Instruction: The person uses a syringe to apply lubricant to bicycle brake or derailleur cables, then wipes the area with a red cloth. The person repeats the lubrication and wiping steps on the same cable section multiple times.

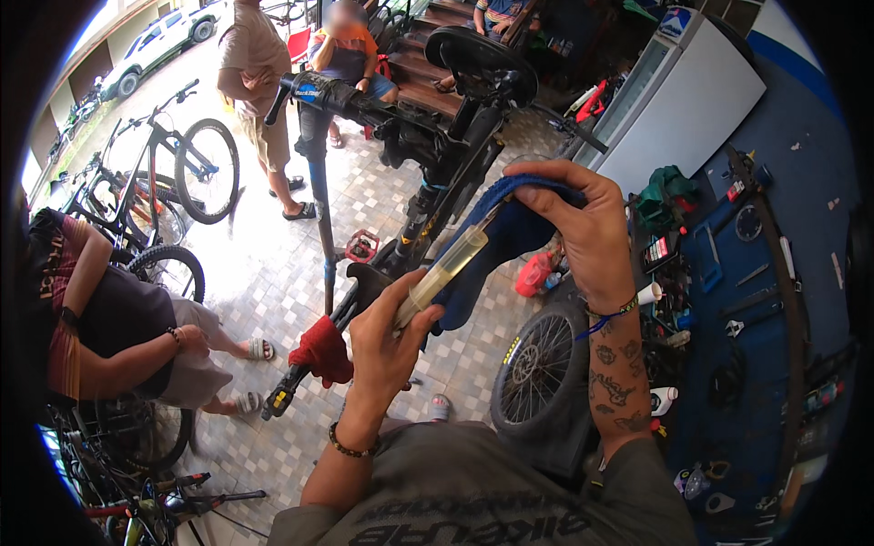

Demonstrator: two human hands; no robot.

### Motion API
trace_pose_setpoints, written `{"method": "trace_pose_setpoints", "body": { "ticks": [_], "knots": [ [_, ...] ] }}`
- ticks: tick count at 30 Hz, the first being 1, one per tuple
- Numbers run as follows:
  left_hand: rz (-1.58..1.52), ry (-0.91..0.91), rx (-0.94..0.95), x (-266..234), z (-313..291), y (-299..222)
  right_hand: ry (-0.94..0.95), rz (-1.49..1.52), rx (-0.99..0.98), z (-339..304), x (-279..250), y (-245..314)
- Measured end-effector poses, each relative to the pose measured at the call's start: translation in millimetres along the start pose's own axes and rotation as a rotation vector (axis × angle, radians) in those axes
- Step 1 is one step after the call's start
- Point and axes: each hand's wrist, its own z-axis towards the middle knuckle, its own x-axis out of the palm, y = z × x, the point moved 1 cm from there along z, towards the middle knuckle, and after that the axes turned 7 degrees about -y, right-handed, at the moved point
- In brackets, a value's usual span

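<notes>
Head view, the only one: L hand (387, 337) is closed round the near end of a clear syringe (446, 270), thumb one side, fingers the other. R hand (587, 227) pinches a blue cloth (510, 247) btwn thumb & fingers. Syringe is held up over the tiled floor (469, 378), in front of the person's chest, just right of the bike (421, 214) in its stand (317, 187).

Key relation, I'd judge: nozzle vs cloth. Syringe's long axis slants from near left to far right, nozzle at the far end, pointing at R thumb. So R hand is nearer the tip, L hand has the back end. Nozzle lies right against the cloth as seen from here; can't tell for sure if they touch. Plunger's mostly hidden in L hand.

Materials: barrel's a smooth, see-thru plastic tube w/ pale yellow fluid. Cloth is soft, fuzzy, prob. terry or microfibre; bunched at R fingers, drooping in loose folds behind the barrel toward L hand. Bike's mostly dark, hard tubing, w/ a red openwork pedal (362, 246). Crumpled red rag (320, 350) hangs by the bars, near left. Near right, a round, spoked wheel (543, 369) w/ a black, knobbly tyre.
</notes>
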Motion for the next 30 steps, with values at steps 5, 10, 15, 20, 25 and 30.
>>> {"method": "trace_pose_setpoints", "body": {
  "ticks": [5,10,15,20,25,30],
  "knots": [
    [0.017,0.068,-0.108,0.0,0.4,-3.0,-0.009,-0.035,0.008,-3.0,-2.9,-0.6],
    [0.052,-0.026,-0.031,2.1,-4.0,2.1,-0.026,-0.032,0.02,-5.1,-6.1,-3.3],
    [0.048,-0.066,-0.028,3.3,-10.0,5.7,-0.019,-0.004,-0.007,-6.0,-6.7,-4.7],
    [0.022,-0.078,-0.016,2.1,-11.0,5.4,-0.005,0.003,-0.003,-7.7,-6.2,-4.3],
    [0.024,-0.082,-0.012,0.0,-12.7,3.7,-0.009,0.007,-0.001,-9.7,-4.1,-2.8],
    [0.057,-0.093,0.021,-0.5,-12.3,2.3,-0.014,-0.026,-0.011,-11.4,-5.9,-0.1]
  ]
}}
